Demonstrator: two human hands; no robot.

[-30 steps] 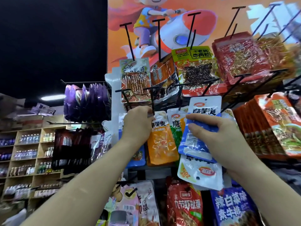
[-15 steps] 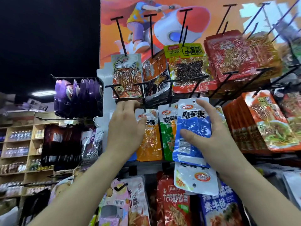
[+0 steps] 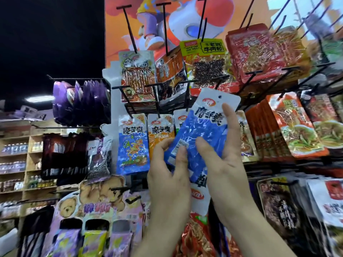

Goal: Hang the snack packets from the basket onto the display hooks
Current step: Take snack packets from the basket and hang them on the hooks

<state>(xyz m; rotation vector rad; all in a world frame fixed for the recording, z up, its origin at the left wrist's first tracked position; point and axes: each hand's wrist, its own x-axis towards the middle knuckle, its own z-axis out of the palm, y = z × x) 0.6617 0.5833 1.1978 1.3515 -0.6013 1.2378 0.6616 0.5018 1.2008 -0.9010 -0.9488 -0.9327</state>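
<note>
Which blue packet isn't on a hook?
The tilted blue packet held by left hand and right hand; the other blue packet hangs on its hook, further left.

Single head view, facing forward and upward, close to display hooks (image 3: 128, 30); hands near lens.

This is a small shop, seen at its snack display. Rows of black display hooks (image 3: 128, 28) jut from a board printed with a bright cartoon poster (image 3: 239, 15), and many identical snack packets (image 3: 132, 145) hang from them in stacks, sorted by kind. To the left, wooden shelves (image 3: 27, 158) carry lines of bottles (image 3: 13, 166), and a strip light (image 3: 38, 98) glows on the dark ceiling.
</note>
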